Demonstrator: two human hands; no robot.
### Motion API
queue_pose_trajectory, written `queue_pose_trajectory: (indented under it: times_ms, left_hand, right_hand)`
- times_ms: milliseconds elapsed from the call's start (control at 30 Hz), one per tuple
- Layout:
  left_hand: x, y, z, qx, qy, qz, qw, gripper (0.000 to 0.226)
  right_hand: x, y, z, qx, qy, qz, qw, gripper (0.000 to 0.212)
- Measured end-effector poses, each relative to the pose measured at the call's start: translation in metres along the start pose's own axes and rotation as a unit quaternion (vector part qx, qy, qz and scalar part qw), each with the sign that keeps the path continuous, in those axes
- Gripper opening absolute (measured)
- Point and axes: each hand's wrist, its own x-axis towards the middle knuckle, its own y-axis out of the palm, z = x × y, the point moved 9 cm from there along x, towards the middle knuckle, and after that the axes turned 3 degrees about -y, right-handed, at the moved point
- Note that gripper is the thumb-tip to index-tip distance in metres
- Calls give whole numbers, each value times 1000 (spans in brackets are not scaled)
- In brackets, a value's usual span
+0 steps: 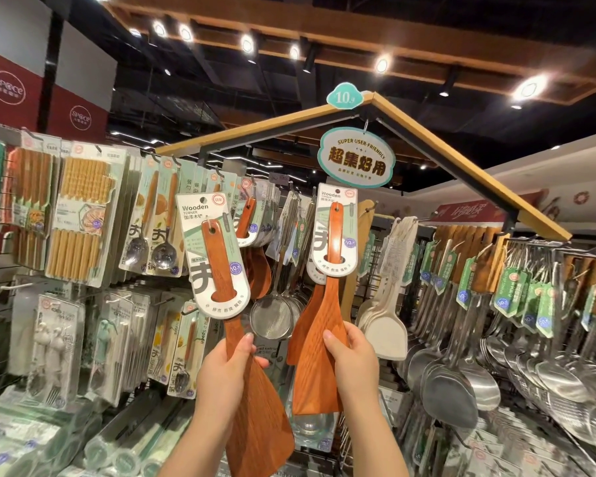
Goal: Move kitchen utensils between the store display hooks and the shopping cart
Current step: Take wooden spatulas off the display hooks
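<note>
Two reddish-brown, grained wooden turners on white "Wooden Turner" cards are gripped by their blades before the display hooks [291, 187], one [252, 390] in the closed left hand [226, 370], another [319, 352] in the closed right hand [353, 359].

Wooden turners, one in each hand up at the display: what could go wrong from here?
1. The left hand grips its wooden turner only by the blade, so the carded handle end could tip sideways.
2. The right hand holds the other wooden turner against more turners hanging behind; moving it could snag or unhook them.
3. The mesh strainers hang between the two and could be knocked.
</note>
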Motion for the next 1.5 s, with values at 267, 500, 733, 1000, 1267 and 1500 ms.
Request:
queue_pose_trajectory:
  times_ms: [267, 500, 733, 1000, 1267, 1500]
  left_hand:
    - [-1, -2, 0, -3, 3, -10, 1000, 28]
    - [-3, 2, 3, -9, 8, 1, 1000, 27]
    - [-1, 33, 0, -35, -3, 50, 998, 23]
    - [-5, 67, 7, -35, -24, 137, 990, 22]
    - [8, 67, 32, -82, -75, 139, 984, 22]
    - [23, 73, 28, 2, -34, 146, 989, 24]
  right_hand:
    - [8, -9, 9, 9, 20, 1, 1000, 13]
    - [4, -14, 10, 12, 37, 18, 999, 12]
    - [11, -8, 8, -6, 36, 18, 999, 11]
    - [13, 9, 2, -70, 55, 47, 995, 16]
    - [137, -11, 85, -16, 7, -23, 1000, 60]
    - [211, 3, 139, -90, -5, -47, 995, 60]
